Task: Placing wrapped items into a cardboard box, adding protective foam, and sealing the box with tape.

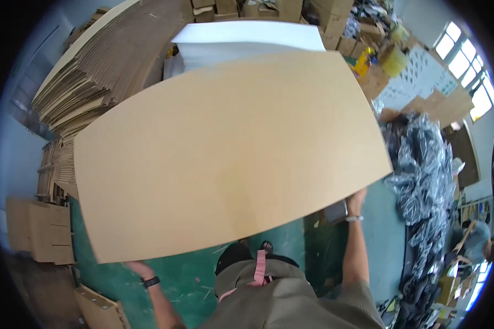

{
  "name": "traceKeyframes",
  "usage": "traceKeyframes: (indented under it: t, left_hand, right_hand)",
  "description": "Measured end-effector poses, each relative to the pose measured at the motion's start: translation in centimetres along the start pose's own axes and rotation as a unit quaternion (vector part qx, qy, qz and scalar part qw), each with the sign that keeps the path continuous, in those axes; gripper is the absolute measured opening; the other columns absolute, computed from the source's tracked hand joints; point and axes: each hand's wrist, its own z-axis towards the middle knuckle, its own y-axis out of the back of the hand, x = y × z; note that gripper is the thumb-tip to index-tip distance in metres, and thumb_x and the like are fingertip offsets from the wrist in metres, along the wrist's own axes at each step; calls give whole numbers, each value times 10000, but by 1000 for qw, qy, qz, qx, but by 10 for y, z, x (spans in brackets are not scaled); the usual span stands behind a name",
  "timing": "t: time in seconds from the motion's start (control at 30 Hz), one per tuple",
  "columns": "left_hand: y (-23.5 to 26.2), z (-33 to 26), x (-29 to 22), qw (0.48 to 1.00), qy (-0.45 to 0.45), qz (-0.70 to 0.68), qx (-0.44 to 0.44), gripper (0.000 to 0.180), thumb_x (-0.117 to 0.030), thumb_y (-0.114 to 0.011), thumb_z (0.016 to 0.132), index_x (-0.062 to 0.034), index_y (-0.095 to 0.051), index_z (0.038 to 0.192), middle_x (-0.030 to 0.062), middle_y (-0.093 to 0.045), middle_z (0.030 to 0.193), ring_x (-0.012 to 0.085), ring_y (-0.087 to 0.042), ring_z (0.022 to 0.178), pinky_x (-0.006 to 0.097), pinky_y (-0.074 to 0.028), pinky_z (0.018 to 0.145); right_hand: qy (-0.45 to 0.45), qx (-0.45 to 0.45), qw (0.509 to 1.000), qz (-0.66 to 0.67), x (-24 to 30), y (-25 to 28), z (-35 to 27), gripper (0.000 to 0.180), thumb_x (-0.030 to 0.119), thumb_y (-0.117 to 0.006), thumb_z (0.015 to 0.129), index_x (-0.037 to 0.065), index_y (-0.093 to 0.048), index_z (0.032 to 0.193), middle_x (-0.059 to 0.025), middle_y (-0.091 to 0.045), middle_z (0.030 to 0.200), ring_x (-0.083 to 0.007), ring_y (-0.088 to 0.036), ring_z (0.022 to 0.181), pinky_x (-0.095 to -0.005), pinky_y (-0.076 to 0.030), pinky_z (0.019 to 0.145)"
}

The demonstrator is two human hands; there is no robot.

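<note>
A large flat tan cardboard sheet point(230, 148) spans the middle of the view, tilted, above the green floor. My left hand point(141, 269) grips its near left corner from below. At the near right edge my right hand point(357, 202) holds the same sheet. The fingers of both hands are mostly hidden under the cardboard. Beside my right wrist, a grey box-shaped object point(336, 213) shows partly below the sheet's edge. Just beyond the far edge lies a stack of white sheets point(247, 35), partly covered by the cardboard.
A tall stack of cardboard sheets point(101, 77) stands at the far left, with cartons point(41, 230) nearer. Crumpled clear plastic film point(422, 170) is heaped along the right. More cartons point(329, 16) line the back. At the far right another person point(475, 241) bends over.
</note>
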Motion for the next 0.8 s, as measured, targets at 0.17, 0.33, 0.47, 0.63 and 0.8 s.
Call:
traceKeyframes:
  t: [0.17, 0.33, 0.47, 0.63, 0.8]
  left_hand:
    - [122, -64, 89, 937, 186, 260, 139, 539, -431, -498, 1025, 4, -541, 1341, 127, -550, 1392, 230, -488, 1299, 406, -348, 1115]
    - [-80, -165, 22, 705, -348, 416, 456, 538, -283, -760, 824, 5, -585, 1244, 195, -574, 1310, 388, -472, 1299, 480, -362, 1104]
    - [-214, -180, 2, 615, -477, 440, 448, 537, -316, -750, 811, -13, -591, 1224, 206, -590, 1264, 404, -494, 1258, 495, -375, 1091]
    - [-260, -137, 60, 369, -324, 574, 655, 218, -269, -635, 869, -73, -599, 955, 181, -677, 888, 335, -680, 815, 491, -529, 734]
    - [-279, -131, 59, 252, -243, 440, 827, 316, -386, -581, 928, -80, -652, 944, 171, -690, 828, 381, -667, 747, 481, -539, 653]
  right_hand:
    - [-238, 25, 970, -49, -6, -75, -171, 701, 593, -363, 1031, -47, -643, 1076, -133, -701, 868, -184, -655, 779, -319, -526, 703]
    - [-345, 35, 936, -65, -23, -62, -180, 662, 592, -449, 1004, -34, -604, 1151, -112, -713, 907, -159, -650, 745, -291, -517, 683]
    - [-316, 118, 941, -30, 49, -153, -144, 660, 620, -501, 969, -1, -586, 1174, -112, -692, 971, -185, -673, 797, -340, -539, 663]
    - [-419, 204, 885, 23, 90, -219, -135, 956, 726, -502, 904, -14, -313, 1478, -229, -627, 1227, -312, -692, 925, -441, -571, 721]
    - [-458, 103, 880, -70, 102, -229, -154, 659, 514, -629, 920, 6, -422, 1285, -205, -662, 1081, -275, -703, 757, -379, -572, 595]
